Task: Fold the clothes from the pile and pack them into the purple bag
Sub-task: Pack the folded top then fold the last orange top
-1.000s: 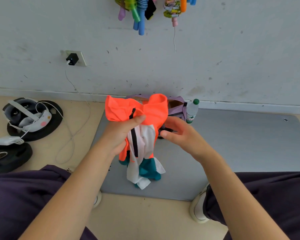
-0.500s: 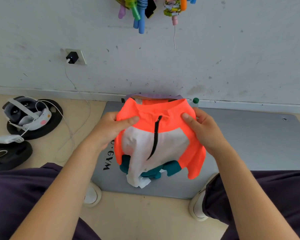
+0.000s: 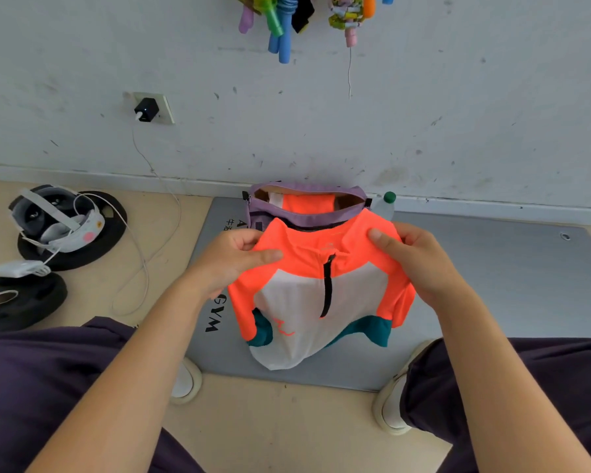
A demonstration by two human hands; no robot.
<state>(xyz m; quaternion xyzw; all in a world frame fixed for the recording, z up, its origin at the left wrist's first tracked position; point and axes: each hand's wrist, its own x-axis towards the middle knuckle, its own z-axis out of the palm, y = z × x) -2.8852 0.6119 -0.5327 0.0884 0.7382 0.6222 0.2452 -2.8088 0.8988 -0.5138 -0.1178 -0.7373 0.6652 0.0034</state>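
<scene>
I hold up an orange, white and teal zip-neck top (image 3: 316, 295) over the grey mat, its front facing me. My left hand (image 3: 234, 259) pinches its left shoulder and my right hand (image 3: 413, 257) pinches its right shoulder, so the top hangs spread between them. Just behind it, against the wall, stands the purple bag (image 3: 307, 218) with its mouth open. Something orange lies inside the bag.
A grey gym mat (image 3: 492, 278) covers the floor ahead. A bottle with a green cap (image 3: 388, 199) stands right of the bag. At left lie black weight plates (image 3: 17, 302), a headset (image 3: 57, 220) and a white cable from a wall charger (image 3: 146, 110). Colourful items hang on the wall.
The top was bunched in my left hand. My right hand took the other shoulder and both hands pulled apart, so the top now hangs spread out flat, a little lower.
</scene>
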